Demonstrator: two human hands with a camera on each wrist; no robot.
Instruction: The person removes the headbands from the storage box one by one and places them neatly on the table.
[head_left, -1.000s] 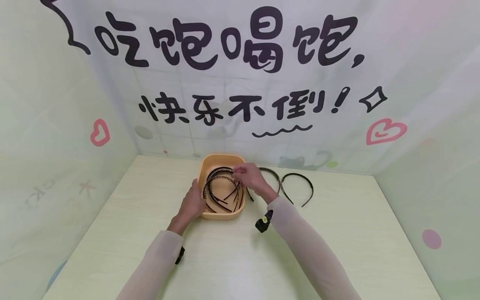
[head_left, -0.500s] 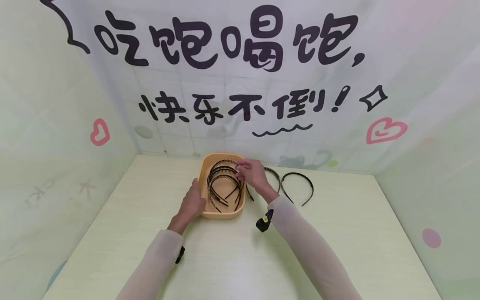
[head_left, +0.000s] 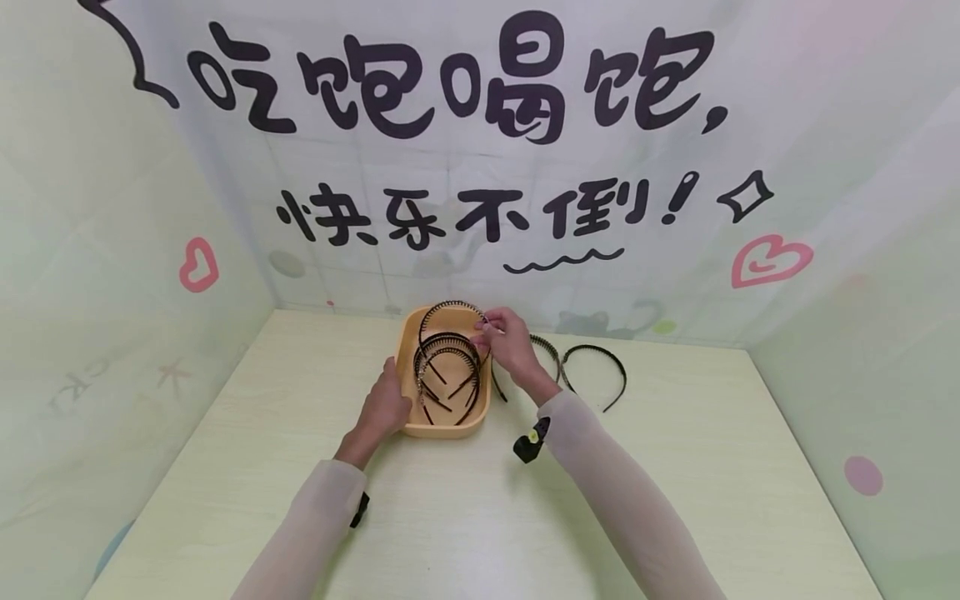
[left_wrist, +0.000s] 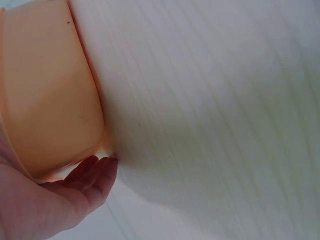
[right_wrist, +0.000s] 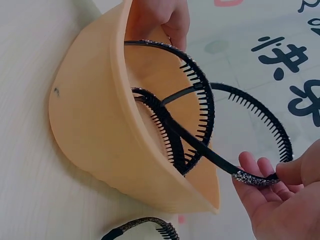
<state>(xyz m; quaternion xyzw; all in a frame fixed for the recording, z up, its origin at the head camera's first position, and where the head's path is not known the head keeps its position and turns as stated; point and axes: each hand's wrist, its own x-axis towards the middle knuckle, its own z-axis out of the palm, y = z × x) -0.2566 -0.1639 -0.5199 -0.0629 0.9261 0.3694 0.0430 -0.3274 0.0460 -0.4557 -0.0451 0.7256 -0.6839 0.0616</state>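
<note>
My left hand (head_left: 384, 406) grips the left side of an orange plastic basket (head_left: 444, 432). In the left wrist view its fingers lie against the basket's outer wall (left_wrist: 50, 90), near the corner. With thumb and fingers my right hand (head_left: 512, 343) pinches a black toothed headband (right_wrist: 272, 117) by its glittery side. That headband's arch rises at the basket's back rim, and its ends reach down inside. Several other black headbands (right_wrist: 209, 107) lie overlapping in the basket, so their lower parts are partly hidden.
Two more headbands lie on the pale wooden table right of the basket: a toothed one (head_left: 556, 354), partly behind my right hand, and a thin one (head_left: 622, 371). A printed cloth wall (head_left: 420, 275) stands close behind the basket.
My right hand has drawn one headband up and toward the back, separating its arch from the others. The left hand and basket have stayed in place.
</note>
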